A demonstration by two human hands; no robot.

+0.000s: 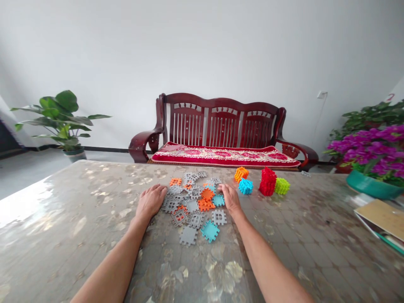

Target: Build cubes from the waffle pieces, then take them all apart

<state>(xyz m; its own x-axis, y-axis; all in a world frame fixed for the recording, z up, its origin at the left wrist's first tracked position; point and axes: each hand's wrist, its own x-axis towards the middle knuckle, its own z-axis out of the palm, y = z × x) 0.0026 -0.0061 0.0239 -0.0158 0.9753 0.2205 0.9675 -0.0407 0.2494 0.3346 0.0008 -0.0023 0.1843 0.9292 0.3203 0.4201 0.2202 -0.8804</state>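
Floral-patterned counter [104, 235]: the left hand [153, 200], palm down, and the right hand [230, 198], both loosely spread, flank a pile of gray, orange and turquoise puzzle pieces [192, 205]; farther right, bright blocks [268, 182]; behind, a wooden sofa [221, 102].

A single camera on the person's head looks forward and down from behind and above the left hand [152, 200] and right hand [231, 199], with the table [107, 198] near around them; it squarely faces the bench [222, 125] and wall [208, 46] well beyond them.
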